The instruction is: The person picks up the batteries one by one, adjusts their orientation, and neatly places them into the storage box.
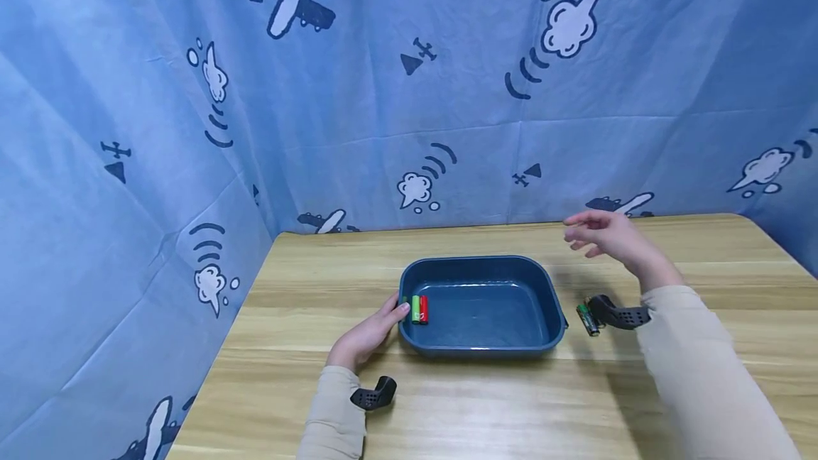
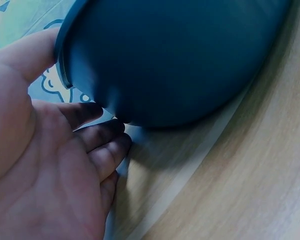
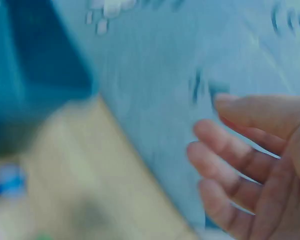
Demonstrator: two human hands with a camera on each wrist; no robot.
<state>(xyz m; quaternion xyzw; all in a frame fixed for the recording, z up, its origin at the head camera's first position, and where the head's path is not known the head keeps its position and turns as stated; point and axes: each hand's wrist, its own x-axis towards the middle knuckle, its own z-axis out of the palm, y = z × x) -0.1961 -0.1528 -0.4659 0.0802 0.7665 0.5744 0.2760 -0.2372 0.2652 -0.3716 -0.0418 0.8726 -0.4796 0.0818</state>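
Observation:
A dark blue plastic basin point(image 1: 476, 352) stands on the table. My left hand point(image 1: 371, 336) grips its left end, thumb over the rim and the other fingers against the outer wall, as the left wrist view also shows. Inside, by that thumb, a green battery point(image 1: 415, 309) and a red battery point(image 1: 424, 309) lie side by side. My right hand point(image 1: 607, 236) is raised beyond the basin's right side, fingers loosely bent with nothing between them. Below the right wrist, dark green batteries point(image 1: 588, 319) lie on the table, partly hidden by the black wrist camera.
The wooden table point(image 1: 307, 289) reaches back to a blue curtain point(image 1: 383, 91) printed with planes and clouds. A black camera point(image 1: 375, 395) is strapped to the left wrist, another point(image 1: 618, 312) to the right. A blurred blue item point(image 3: 10, 182) shows low in the right wrist view.

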